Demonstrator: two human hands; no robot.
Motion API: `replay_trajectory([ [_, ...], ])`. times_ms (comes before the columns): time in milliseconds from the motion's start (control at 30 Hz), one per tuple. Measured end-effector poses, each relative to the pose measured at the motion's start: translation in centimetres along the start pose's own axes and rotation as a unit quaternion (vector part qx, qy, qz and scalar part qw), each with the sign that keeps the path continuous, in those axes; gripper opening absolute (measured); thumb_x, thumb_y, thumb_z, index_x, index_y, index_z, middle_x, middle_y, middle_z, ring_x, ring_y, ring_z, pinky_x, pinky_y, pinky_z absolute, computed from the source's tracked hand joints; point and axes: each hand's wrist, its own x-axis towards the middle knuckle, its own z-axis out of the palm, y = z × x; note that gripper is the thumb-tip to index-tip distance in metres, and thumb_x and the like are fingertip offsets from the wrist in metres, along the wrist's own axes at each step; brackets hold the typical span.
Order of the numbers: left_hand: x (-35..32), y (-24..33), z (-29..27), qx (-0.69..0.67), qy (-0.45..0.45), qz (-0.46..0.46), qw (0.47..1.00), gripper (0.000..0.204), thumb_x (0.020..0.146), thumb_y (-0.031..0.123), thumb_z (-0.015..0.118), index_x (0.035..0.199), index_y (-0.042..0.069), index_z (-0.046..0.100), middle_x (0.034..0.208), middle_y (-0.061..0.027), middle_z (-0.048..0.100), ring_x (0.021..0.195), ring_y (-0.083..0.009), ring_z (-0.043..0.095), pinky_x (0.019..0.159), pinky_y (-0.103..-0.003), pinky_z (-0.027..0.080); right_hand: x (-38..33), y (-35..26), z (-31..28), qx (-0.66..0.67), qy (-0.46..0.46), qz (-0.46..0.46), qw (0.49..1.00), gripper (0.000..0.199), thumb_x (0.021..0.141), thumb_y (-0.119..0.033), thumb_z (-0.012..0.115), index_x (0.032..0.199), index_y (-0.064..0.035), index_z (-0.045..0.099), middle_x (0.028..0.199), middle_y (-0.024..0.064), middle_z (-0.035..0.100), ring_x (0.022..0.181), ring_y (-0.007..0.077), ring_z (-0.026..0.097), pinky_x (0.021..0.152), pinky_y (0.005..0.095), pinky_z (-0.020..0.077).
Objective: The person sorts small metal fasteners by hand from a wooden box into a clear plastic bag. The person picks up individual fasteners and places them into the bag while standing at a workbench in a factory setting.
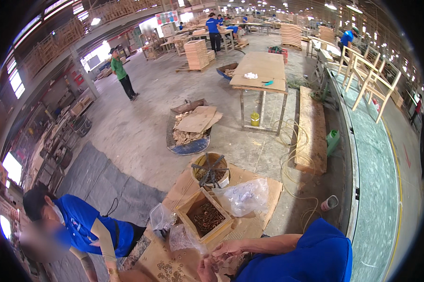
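Head view, looking down over a cardboard-covered surface on a workshop floor.

Hands: both sit at the bottom edge of the picture, close together. The right hand comes in from the right on a bare forearm below a blue sleeve; its fingers are curled, tips drawn together as if pinching something small. What they pinch is too small to make out. The left hand lies just below and to the left, partly cut by the edge; whether it is clenched or released cannot be told.

Things: a patch of small ring-shaped washers lies loose on the cardboard just left of the left hand. A wooden box of dark screws stands above the hands, near the right hand. 1 crumpled clear bag touches the box's lower left corner; another, larger clear bag lies at its right. A round bucket holding dark metal parts stands beyond the box.

Progress, as a judgement: the box looks well filled and the washers lie spread out, so handling of small hardware seems at an early or middle stage; no finished pile shows.

Surroundings: a person in a blue shirt leans in at lower left, an arm reaching toward the cardboard. Farther off stand a long workbench and stacked wooden frames.
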Motion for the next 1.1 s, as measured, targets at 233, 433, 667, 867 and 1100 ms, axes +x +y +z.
replay_trajectory([
  [233,0.4,-2.1,-0.7,-0.230,0.046,-0.049,0.971,0.018,0.095,0.022,0.057,0.089,0.006,0.061,0.071,-0.0019,0.059,0.053,-0.0089,0.048,0.045,-0.024,0.036,0.5,-0.4,2.0,-0.095,0.047,0.018,0.994,0.027,0.091,-0.029,0.069,0.104,-0.0052,0.068,0.087,0.0002,0.066,0.070,0.0074,0.060,0.062,0.0213,0.0506],
  [433,0.3,0.3,-1.3,-0.219,0.133,0.045,0.966,0.017,0.094,0.019,0.061,0.083,0.006,0.060,0.062,0.0015,0.052,0.045,-0.0056,0.037,0.041,-0.022,0.027,0.9,-0.4,1.9,-0.212,0.098,0.000,0.972,0.031,0.091,-0.036,0.068,0.099,-0.0057,0.071,0.086,-0.0001,0.066,0.066,0.0075,0.057,0.061,0.0230,0.0484],
  [667,0.1,1.1,-1.6,-0.112,0.065,0.079,0.988,0.013,0.095,0.017,0.061,0.093,0.005,0.064,0.067,0.0032,0.055,0.052,-0.0043,0.044,0.046,-0.021,0.031,2.1,0.3,2.3,-0.110,0.068,0.029,0.991,0.024,0.092,-0.025,0.067,0.107,-0.0061,0.068,0.091,0.0004,0.067,0.068,0.0072,0.056,0.061,0.0238,0.0475],
  [867,-1.0,3.5,-1.1,0.144,0.040,0.252,0.956,0.013,0.094,0.013,0.061,0.097,0.000,0.063,0.084,-0.0073,0.061,0.072,-0.0142,0.057,0.060,-0.027,0.046,3.2,0.5,1.3,0.000,0.013,0.034,0.999,0.017,0.093,-0.019,0.065,0.104,-0.0064,0.065,0.088,0.0006,0.064,0.069,0.0080,0.056,0.061,0.0232,0.0466],
  [1100,-1.9,6.5,-1.1,0.055,0.099,0.313,0.943,0.018,0.096,0.016,0.058,0.105,0.001,0.061,0.098,-0.0108,0.064,0.085,-0.0191,0.065,0.070,-0.033,0.054,4.4,0.2,0.7,0.043,0.011,0.046,0.998,0.011,0.094,-0.018,0.064,0.095,-0.0070,0.062,0.082,0.0020,0.061,0.067,0.0091,0.055,0.059,0.0253,0.0473],
])
